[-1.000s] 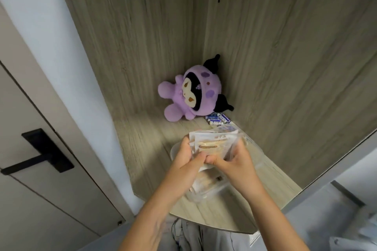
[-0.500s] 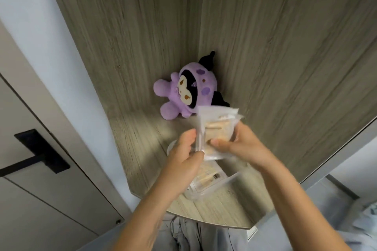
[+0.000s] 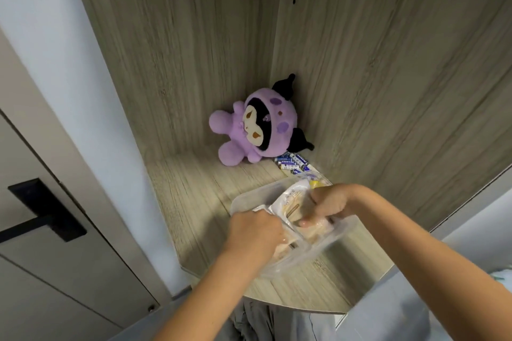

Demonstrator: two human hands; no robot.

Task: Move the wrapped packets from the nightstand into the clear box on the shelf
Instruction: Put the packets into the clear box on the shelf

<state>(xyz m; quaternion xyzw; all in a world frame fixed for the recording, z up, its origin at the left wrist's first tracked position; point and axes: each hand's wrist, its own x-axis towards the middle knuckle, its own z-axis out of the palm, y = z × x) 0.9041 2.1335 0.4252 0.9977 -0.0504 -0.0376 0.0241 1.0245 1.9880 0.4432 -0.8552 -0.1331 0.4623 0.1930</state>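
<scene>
Under both my hands, the wrapped packets (image 3: 291, 202) sit inside the clear box (image 3: 249, 196), which rests on the wooden shelf (image 3: 194, 202). My right hand (image 3: 329, 202) has its grip clenched round the top packet, a crinkly white wrapper with tan print, its fingertips curled down into the box. My left hand (image 3: 255, 232) reaches into the near corner of the box with fingers curled over more pale packets; whether that grip actually holds one I cannot tell.

The box is a rounded rectangle of thin see-through plastic, its near wall blurred. Just beyond my right hand lies a small heap of blue-and-white batteries (image 3: 292, 163), and past those a soft purple plush toy (image 3: 257, 133) with black horns leans in the shelf's corner. Shelf and its walls are pale grey-brown wood grain. Left of my left hand stands a white wall (image 3: 69, 77), then a door with a black handle (image 3: 41, 213).
</scene>
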